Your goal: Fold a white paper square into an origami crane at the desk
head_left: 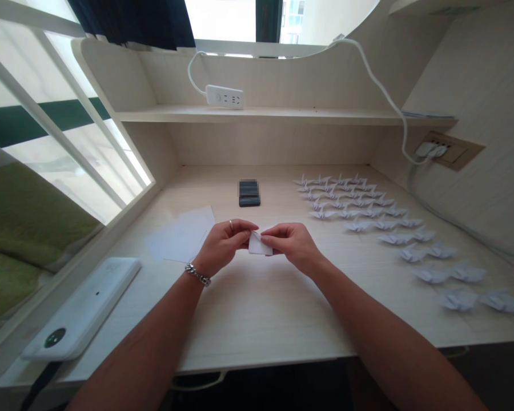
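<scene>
Both my hands meet over the middle of the desk point(257, 308) on a small folded piece of white paper point(259, 245). My left hand point(223, 244), with a ring and a chain bracelet, pinches the paper's left side. My right hand point(292, 242) pinches its right side with closed fingers. The paper is held a little above the desk top. A loose stack of flat white sheets point(182, 235) lies just left of my left hand.
Several folded white paper cranes point(368, 214) stand in rows across the right half of the desk. A dark small box point(249, 193) sits at the back centre. A white flat device point(83, 308) lies front left. A power strip point(224, 97) rests on the shelf, its cable running to a wall socket point(448, 151).
</scene>
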`<state>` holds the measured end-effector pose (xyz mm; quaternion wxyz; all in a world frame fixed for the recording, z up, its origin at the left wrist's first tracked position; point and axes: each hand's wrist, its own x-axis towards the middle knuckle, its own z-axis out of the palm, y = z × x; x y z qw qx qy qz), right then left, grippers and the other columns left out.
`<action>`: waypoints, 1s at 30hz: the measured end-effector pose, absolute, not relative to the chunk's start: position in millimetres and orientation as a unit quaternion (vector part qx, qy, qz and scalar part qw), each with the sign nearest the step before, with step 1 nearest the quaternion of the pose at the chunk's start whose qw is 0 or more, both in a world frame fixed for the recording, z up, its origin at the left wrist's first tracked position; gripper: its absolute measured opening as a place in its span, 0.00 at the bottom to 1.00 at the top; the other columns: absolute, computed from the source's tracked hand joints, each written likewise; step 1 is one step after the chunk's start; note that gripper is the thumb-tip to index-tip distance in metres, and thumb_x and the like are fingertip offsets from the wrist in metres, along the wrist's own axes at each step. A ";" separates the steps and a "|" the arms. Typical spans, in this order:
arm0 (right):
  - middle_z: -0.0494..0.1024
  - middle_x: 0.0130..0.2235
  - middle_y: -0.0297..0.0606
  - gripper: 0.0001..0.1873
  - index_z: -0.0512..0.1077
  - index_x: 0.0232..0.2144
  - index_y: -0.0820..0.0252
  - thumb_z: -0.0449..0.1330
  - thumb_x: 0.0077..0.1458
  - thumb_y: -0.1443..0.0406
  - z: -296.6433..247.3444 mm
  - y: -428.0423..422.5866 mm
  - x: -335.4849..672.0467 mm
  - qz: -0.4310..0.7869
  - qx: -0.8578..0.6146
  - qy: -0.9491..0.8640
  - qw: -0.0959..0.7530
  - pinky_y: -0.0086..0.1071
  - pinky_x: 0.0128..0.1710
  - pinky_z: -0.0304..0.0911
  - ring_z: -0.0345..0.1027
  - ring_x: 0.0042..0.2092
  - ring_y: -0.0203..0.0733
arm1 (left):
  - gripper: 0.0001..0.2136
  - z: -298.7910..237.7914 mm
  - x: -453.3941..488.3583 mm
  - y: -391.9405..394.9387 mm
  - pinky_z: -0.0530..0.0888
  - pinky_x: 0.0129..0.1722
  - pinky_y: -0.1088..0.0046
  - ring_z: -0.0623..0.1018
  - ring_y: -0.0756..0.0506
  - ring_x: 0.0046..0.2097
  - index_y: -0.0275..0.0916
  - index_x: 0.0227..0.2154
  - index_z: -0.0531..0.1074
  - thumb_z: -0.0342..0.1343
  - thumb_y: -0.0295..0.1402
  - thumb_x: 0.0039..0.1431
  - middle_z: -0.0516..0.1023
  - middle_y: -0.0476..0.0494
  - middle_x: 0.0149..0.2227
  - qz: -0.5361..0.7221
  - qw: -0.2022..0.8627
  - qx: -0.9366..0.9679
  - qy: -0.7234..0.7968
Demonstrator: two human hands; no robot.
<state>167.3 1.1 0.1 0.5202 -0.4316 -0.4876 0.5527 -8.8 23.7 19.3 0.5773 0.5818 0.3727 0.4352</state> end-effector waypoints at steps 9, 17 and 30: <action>0.79 0.27 0.38 0.16 0.79 0.29 0.64 0.70 0.38 0.59 -0.5 -0.2 165.9 0.533 -0.429 -0.507 0.524 0.35 0.29 0.70 0.71 0.28 0.38 | 0.10 19.0 -8.9 23.7 0.75 0.35 0.71 0.78 0.47 0.33 0.35 0.32 0.77 0.65 0.32 0.44 0.80 0.43 0.31 0.452 0.516 0.621 0.380; 0.79 0.28 0.39 0.16 0.79 0.29 0.64 0.70 0.38 0.59 -0.9 -0.4 164.0 0.531 -0.425 -0.499 0.537 0.36 0.30 0.71 0.72 0.29 0.40 | 0.10 16.9 -5.5 24.3 0.76 0.34 0.71 0.76 0.49 0.30 0.35 0.33 0.76 0.63 0.35 0.48 0.77 0.48 0.27 0.493 0.544 0.566 0.375; 0.79 0.27 0.39 0.14 0.79 0.29 0.62 0.68 0.42 0.57 -5.9 -1.7 160.7 0.478 -0.420 -0.548 0.543 0.33 0.28 0.68 0.71 0.28 0.40 | 0.16 11.6 -4.7 24.0 0.73 0.31 0.73 0.78 0.48 0.30 0.34 0.33 0.75 0.69 0.32 0.40 0.79 0.44 0.27 0.495 0.529 0.585 0.365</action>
